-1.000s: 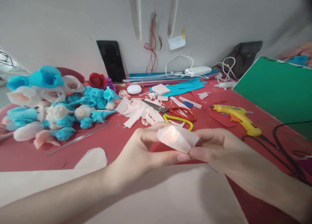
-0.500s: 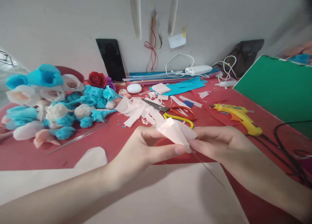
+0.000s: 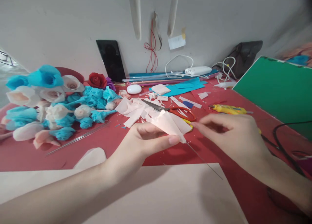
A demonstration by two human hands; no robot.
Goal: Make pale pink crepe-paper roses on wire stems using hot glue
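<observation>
My left hand [image 3: 148, 143] pinches a pale pink paper flower [image 3: 168, 123] between thumb and fingers. The flower is a cone of wrapped petals, its narrow base toward the lower right. From that base a thin wire stem [image 3: 204, 161] slants down to the right. My right hand [image 3: 226, 136] is just right of the flower, apart from its base. Its thumb and forefinger tips are drawn together close to the petal edge; whether anything is between them is hidden. Behind the flower lie scissors [image 3: 181, 112] with red and yellow handles, partly covered by it.
Blue, white and peach paper flowers [image 3: 58, 112] are heaped at left, beside thin wires [image 3: 78, 138]. Paper scraps [image 3: 131, 108] lie mid-table. A yellow glue gun [image 3: 227, 109] is behind my right hand, near a green board [image 3: 280, 91]. A pale paper sheet [image 3: 151, 198] covers the front.
My right hand has let go of the flower's base and moved up and right, now covering part of the glue gun. My left hand has shifted the flower slightly up and left.
</observation>
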